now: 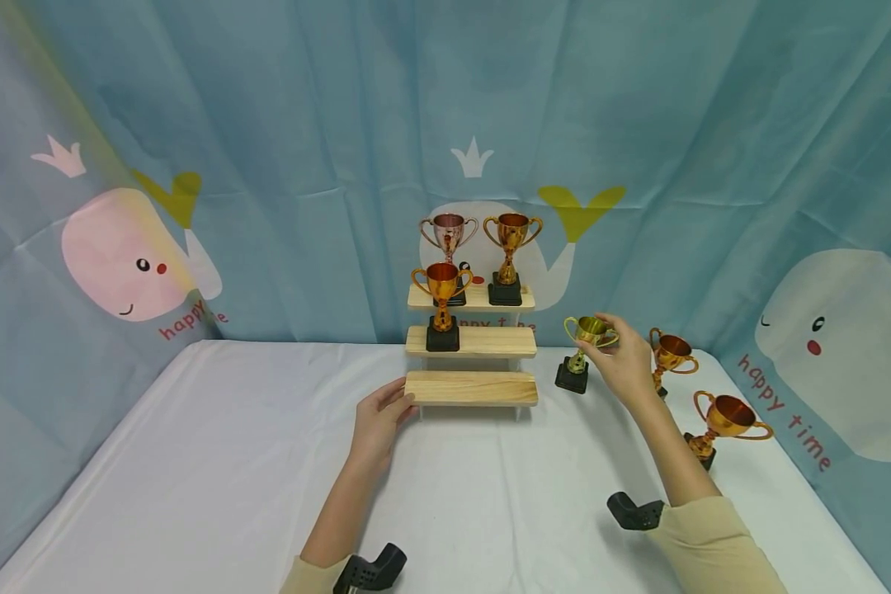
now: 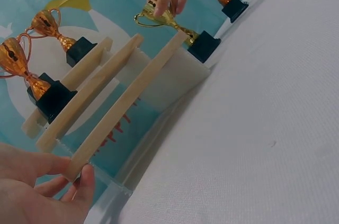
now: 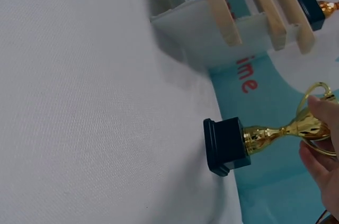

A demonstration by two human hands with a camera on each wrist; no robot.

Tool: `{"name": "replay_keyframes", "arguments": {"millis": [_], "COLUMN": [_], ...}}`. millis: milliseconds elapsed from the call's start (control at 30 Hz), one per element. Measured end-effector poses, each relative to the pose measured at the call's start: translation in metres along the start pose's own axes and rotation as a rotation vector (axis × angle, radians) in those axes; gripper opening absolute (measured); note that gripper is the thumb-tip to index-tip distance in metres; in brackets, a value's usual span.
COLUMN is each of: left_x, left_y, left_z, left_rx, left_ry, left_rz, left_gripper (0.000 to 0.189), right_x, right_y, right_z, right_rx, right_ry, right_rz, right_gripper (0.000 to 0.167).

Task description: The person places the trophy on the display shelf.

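Notably, three two-handled trophies stand on the stepped wooden stand [image 1: 483, 388], set on the white-clothed bench [image 1: 460, 495]. Top board [image 1: 478, 299]: rose-toned trophy [image 1: 449, 233] left, deep-gold trophy [image 1: 511, 235] right. Middle board [image 1: 493, 341]: orange-gold trophy [image 1: 442, 287], toward the left end. Near copper trophy [image 1: 728, 417] and far copper trophy [image 1: 671, 353] on the bench, right of the right hand [image 1: 624, 359], cup mouths upward.

Right grip: grasping the yellow-gold trophy [image 1: 578, 361], thumb and fingers pinching its cup. Stem and black base extend below the grip, uncovered. Trophy slightly tilted, just right of the stand, apart from it; cannot tell whether the base touches the bench.

Left hand [image 1: 380, 417]: grip pinching the left end of the lowest board [image 2: 127, 105]; that board is within the stand, below the middle one.
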State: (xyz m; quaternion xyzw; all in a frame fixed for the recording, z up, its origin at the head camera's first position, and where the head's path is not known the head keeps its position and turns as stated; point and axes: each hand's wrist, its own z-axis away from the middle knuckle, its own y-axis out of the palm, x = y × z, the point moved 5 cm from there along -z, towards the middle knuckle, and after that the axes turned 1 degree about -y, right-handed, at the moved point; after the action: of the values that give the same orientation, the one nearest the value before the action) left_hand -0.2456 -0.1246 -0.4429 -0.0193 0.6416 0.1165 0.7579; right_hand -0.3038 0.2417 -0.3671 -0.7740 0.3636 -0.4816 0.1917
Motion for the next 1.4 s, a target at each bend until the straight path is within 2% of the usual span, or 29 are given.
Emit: {"name": "replay_keyframes", "arguments": {"millis": [433,933,1400], "left_x": [-0.001,-0.001,-0.001], "left_y": [0.000,0.000,0.000], "left_z": [0.002,0.003,0.001], "left_rx": [0.006,0.009,-0.002], "left_ry": [0.025,0.025,0.027], "left_rz": [0.014,0.000,0.010], "left_gripper": [0.045,0.045,0.044], "right_x": [0.012,0.038,0.070], "right_y": [-0.013,-0.030,-0.043], "right_z": [0.000,0.004,0.008], "right_rx": [-0.022,0.017,0.023], "right_ry": [0.008,0.025,-0.026], "right_rz": [-0.006,-0.011,-0.056], "right_gripper": [0.058,0.059,0.061]}}
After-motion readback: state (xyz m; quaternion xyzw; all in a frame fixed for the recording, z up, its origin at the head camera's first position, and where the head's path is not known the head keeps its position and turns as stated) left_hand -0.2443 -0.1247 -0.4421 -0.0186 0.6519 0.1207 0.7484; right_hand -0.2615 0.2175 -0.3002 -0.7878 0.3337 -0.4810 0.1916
